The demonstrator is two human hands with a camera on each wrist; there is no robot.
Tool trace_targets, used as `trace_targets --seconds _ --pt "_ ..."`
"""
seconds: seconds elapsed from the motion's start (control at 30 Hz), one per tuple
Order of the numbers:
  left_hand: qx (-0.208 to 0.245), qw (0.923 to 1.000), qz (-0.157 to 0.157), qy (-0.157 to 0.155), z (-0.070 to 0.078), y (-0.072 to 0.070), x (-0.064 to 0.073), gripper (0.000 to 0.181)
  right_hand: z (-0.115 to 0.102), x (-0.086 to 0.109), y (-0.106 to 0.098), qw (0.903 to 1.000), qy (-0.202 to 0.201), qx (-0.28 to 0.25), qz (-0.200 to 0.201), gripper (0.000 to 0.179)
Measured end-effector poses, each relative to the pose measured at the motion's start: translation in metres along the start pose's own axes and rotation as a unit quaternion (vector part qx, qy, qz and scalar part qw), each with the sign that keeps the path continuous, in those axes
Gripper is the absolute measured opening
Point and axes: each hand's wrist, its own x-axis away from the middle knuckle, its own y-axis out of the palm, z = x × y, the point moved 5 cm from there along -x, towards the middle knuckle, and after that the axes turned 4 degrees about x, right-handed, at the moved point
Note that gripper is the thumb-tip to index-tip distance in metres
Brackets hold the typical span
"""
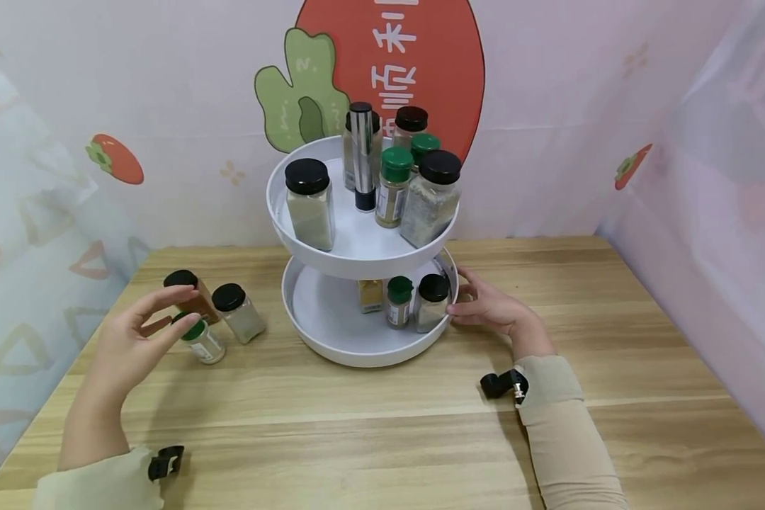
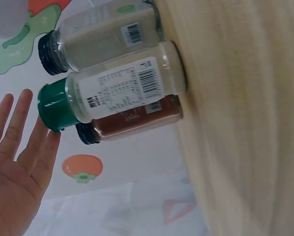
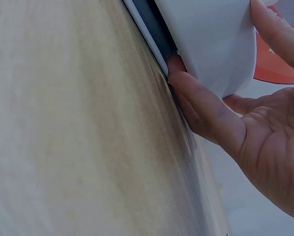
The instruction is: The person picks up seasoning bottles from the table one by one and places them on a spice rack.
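My left hand [image 1: 126,346], fingers spread, is beside a small spice jar with a green cap [image 1: 207,347] on the table. In the left wrist view its fingertips are right at the green cap of that spice jar [image 2: 125,88]. Two black-lidded jars stand just behind, one with reddish-brown powder [image 1: 199,306], one with pale powder [image 1: 246,323]. My right hand [image 1: 494,309] grips the right side of the lower tray [image 1: 319,312] of a white two-tier rack. The right wrist view has fingers [image 3: 201,98] tucked under the tray's edge and the thumb on its wall.
The upper tray [image 1: 357,241] carries several jars and a tall silver grinder [image 1: 362,152] with black ends. On the lower tray stand a green-capped jar [image 1: 398,308], a black-lidded jar [image 1: 428,313] and a yellow-labelled container [image 1: 371,294]. A printed cloth [image 1: 535,142] hangs behind the table.
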Motion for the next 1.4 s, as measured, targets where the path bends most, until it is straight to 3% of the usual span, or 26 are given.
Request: trace_targets --seconds 0.4,1.03,1.4 --pt "-0.043 0.9973 -0.043 -0.040 -0.018 -0.001 0.003 0.053 0.001 0.000 0.000 1.0000 0.004 0.006 -0.004 0.100" --pt "-0.057 0.9947 -0.069 -0.051 -0.022 -0.004 0.006 0.052 0.000 0.000 0.000 1.0000 0.005 -0.002 -0.004 0.102" --pt "-0.114 0.9873 -0.087 -0.069 -0.026 -0.004 0.009 0.050 0.001 0.001 -0.001 1.0000 0.006 0.006 0.003 0.102"
